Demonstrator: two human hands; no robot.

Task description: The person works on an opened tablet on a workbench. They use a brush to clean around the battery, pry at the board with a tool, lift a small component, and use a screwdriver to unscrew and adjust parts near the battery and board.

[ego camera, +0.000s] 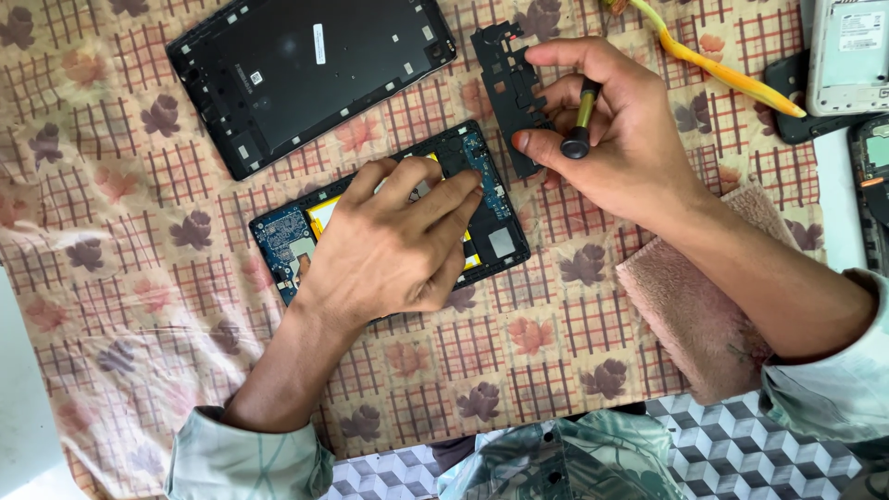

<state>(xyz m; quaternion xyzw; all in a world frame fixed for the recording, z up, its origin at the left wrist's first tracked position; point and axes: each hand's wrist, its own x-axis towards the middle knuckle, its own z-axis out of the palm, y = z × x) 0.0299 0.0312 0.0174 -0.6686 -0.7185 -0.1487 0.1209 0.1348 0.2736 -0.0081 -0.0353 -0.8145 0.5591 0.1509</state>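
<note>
My left hand [394,245] lies flat on an opened tablet [287,236] with a blue circuit board and yellow-edged battery, pressing it down on the cloth. My right hand [616,130] holds a small screwdriver [582,120] with a black and yellow handle between its fingers. The thumb and fingers of that hand also touch a narrow black plastic frame piece [505,69] just right of the tablet's top end. The screwdriver's tip is hidden behind my fingers.
A black tablet back cover [306,74] lies at the upper left. A yellow pry tool [722,69] and a white phone part [847,56] sit at the upper right. A pink towel [690,306] lies right of the tablet on the patterned cloth [120,278].
</note>
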